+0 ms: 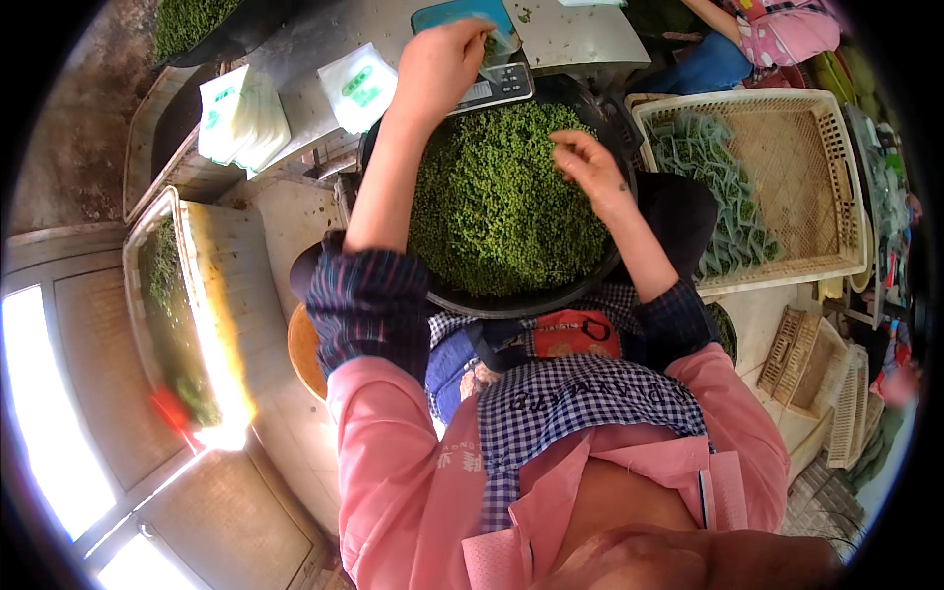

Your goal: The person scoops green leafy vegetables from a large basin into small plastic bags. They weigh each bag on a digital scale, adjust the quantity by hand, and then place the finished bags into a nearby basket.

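A wide black tub point(462, 303) full of small green bead-like plant pieces point(501, 202) sits at my lap. My left hand point(444, 69) reaches over the scale, its fingers closed on a clear plastic bag point(501, 41). Under that hand is the digital scale point(500, 87), with a blue plate point(460, 14) and a grey key panel, at the tub's far edge. Over the right side of the green heap hangs my right hand point(592, 169), slightly blurred, its fingers bent and apart. I see nothing held in it.
Flat plastic bags point(244, 118) and another stack of bags point(358, 87) lie on the metal table point(580, 37). To the right, a cream crate point(806, 167) holds several filled bags point(713, 187). A white tub point(177, 295) stands left. Another person point(787, 39) sits at far right.
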`<action>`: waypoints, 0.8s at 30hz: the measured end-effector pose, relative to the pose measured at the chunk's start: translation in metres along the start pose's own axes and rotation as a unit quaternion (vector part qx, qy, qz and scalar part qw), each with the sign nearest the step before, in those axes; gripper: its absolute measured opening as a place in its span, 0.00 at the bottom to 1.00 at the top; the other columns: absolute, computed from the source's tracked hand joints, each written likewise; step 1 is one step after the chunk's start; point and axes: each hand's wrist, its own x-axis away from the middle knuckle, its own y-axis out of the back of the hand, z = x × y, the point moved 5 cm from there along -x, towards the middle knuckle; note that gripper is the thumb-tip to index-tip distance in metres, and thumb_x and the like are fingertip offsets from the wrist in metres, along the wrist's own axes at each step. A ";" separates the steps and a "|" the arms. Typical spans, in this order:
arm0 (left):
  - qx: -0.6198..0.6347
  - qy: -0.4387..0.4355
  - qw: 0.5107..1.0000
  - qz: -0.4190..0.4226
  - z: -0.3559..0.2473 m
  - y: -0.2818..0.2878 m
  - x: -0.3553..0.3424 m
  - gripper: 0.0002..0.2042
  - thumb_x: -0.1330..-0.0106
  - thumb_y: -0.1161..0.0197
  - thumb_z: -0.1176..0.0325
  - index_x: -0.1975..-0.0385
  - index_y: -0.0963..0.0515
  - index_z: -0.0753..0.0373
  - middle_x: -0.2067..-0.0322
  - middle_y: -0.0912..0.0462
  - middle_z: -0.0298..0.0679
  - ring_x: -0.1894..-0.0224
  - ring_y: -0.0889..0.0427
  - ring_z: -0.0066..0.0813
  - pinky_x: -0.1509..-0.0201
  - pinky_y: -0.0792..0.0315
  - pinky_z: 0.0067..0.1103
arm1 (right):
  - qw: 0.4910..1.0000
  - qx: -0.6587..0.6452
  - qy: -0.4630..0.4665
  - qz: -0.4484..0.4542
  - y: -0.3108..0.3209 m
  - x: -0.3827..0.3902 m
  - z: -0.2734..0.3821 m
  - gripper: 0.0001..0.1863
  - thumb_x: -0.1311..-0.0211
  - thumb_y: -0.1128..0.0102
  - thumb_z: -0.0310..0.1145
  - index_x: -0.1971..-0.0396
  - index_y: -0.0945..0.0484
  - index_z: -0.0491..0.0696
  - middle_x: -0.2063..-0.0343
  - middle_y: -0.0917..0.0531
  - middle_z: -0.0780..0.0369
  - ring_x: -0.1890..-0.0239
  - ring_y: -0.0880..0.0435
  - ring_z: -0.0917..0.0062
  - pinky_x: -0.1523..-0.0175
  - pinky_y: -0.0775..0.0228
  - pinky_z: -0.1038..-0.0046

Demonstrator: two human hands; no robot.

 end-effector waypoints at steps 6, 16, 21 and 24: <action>-0.022 0.099 0.995 -0.008 0.047 -0.038 0.025 0.14 0.38 0.41 0.66 0.53 0.23 0.58 0.77 0.19 0.44 0.77 0.21 0.38 0.70 0.28 0.27 | 0.984 0.150 -0.022 0.093 -0.025 -0.006 -0.041 0.17 0.42 0.38 0.34 0.55 0.26 0.43 0.67 0.23 0.65 0.65 0.23 0.81 0.58 0.30 0.76; 0.410 0.462 0.786 0.020 0.051 -0.091 0.177 0.13 0.33 0.42 0.63 0.60 0.21 0.67 0.81 0.25 0.29 0.80 0.28 0.15 0.76 0.33 0.16 | 0.803 0.562 0.120 0.156 -0.055 -0.012 -0.030 0.09 0.53 0.37 0.35 0.73 0.22 0.47 0.70 0.22 0.60 0.65 0.20 0.66 0.59 0.28 0.66; 0.516 0.501 0.695 0.014 0.048 -0.103 0.195 0.13 0.32 0.44 0.63 0.57 0.22 0.66 0.71 0.21 0.33 0.68 0.20 0.21 0.63 0.23 0.19 | 0.919 0.371 0.037 0.129 -0.044 -0.013 -0.014 0.09 0.51 0.37 0.33 0.72 0.21 0.44 0.74 0.18 0.58 0.69 0.18 0.66 0.63 0.27 0.68; 0.523 0.492 0.696 0.008 0.049 -0.105 0.195 0.13 0.32 0.44 0.63 0.56 0.23 0.67 0.71 0.21 0.33 0.67 0.20 0.21 0.62 0.23 0.19 | 0.961 0.254 0.000 0.106 -0.031 -0.019 -0.020 0.10 0.48 0.35 0.33 0.72 0.22 0.42 0.76 0.18 0.60 0.73 0.20 0.77 0.66 0.29 0.75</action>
